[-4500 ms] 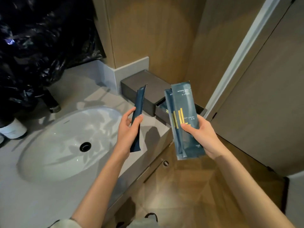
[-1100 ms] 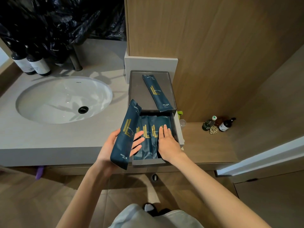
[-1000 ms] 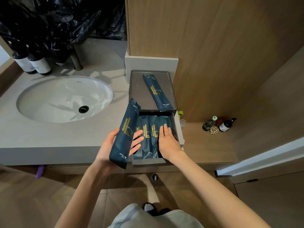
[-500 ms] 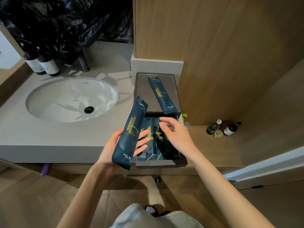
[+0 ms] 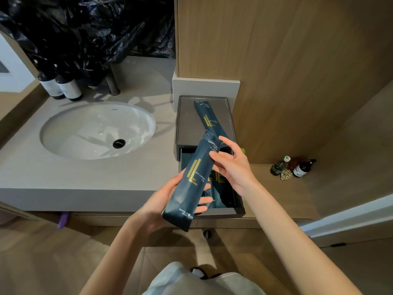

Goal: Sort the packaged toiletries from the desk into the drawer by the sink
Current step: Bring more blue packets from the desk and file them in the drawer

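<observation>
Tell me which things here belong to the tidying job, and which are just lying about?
In the job:
held packet, gripped by the left hand
packet on the box lid
packets in the drawer
drawer

Lying about:
sink
dark bottles
small bottles
black plastic

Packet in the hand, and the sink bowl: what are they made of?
The packet held by the left hand looks like thin plastic or foil film, matte dark blue with shiny gold print. It curves slightly, and its top edge is sealed flat. The sink bowl looks like glazed white ceramic: smooth and glossy, with bright reflections.
</observation>
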A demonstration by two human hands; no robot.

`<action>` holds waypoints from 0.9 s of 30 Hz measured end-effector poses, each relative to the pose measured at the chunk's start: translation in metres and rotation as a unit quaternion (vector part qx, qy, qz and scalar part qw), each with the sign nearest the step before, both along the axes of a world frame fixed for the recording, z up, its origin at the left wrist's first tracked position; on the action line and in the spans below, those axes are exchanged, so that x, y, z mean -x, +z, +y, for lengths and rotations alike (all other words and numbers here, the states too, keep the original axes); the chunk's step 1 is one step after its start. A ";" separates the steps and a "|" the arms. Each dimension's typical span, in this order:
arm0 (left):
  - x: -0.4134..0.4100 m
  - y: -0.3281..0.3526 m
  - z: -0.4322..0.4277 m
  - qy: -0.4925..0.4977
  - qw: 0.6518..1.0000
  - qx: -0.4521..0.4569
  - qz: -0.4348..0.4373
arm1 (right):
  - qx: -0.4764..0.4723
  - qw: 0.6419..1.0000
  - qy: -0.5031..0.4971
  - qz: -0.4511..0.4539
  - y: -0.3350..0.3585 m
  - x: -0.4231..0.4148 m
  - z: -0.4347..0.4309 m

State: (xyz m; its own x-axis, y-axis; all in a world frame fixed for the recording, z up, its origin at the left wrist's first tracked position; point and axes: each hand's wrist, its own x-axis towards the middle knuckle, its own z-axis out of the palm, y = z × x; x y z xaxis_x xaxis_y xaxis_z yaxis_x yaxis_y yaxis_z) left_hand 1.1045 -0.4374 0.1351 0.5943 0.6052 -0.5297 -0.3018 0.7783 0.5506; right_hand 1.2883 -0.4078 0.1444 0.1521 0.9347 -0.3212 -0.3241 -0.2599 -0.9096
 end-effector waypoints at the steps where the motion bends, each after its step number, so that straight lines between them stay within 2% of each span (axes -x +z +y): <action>1: 0.003 -0.004 0.000 -0.016 0.999 -0.038 0.027 | 0.000 1.000 -0.006 -0.010 0.001 -0.002 0.000; 4: 0.010 -0.013 -0.002 -0.076 0.971 -0.186 0.129 | 0.008 0.999 -0.014 -0.046 -0.001 -0.008 -0.002; 7: 0.010 -0.016 -0.006 -0.084 0.938 -0.258 0.217 | 0.019 0.998 -0.009 -0.065 -0.005 -0.010 -0.007; 13: -0.002 -0.024 -0.012 -0.038 0.924 -0.276 0.262 | 0.061 0.992 0.039 -0.102 -0.019 -0.002 -0.031; 16: -0.007 -0.024 -0.013 -0.043 0.909 -0.300 0.287 | 0.076 0.993 0.035 -0.083 -0.023 -0.008 -0.036; 18: -0.006 -0.022 -0.010 -0.012 0.905 -0.289 0.312 | 0.101 0.991 0.037 -0.076 -0.022 -0.018 -0.036; 23: 0.013 -0.036 0.004 0.057 0.813 -0.342 0.468 | 0.159 0.973 0.106 -0.126 -0.025 -0.030 -0.029; 25: 0.016 -0.043 0.008 0.040 0.804 -0.338 0.487 | 0.161 0.969 0.112 -0.147 -0.030 -0.025 -0.020; 27: 0.015 -0.049 0.010 0.015 0.816 -0.320 0.481 | 0.152 0.967 0.106 -0.177 -0.037 -0.017 -0.006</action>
State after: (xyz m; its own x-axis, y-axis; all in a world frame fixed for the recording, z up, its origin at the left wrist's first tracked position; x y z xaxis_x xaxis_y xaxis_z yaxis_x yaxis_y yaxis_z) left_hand 1.0894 -0.4272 0.0863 0.0694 0.9472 -0.3130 0.4959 0.2395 0.8347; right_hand 1.3049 -0.4136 0.1076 0.1184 0.8275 -0.5488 0.0836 -0.5590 -0.8249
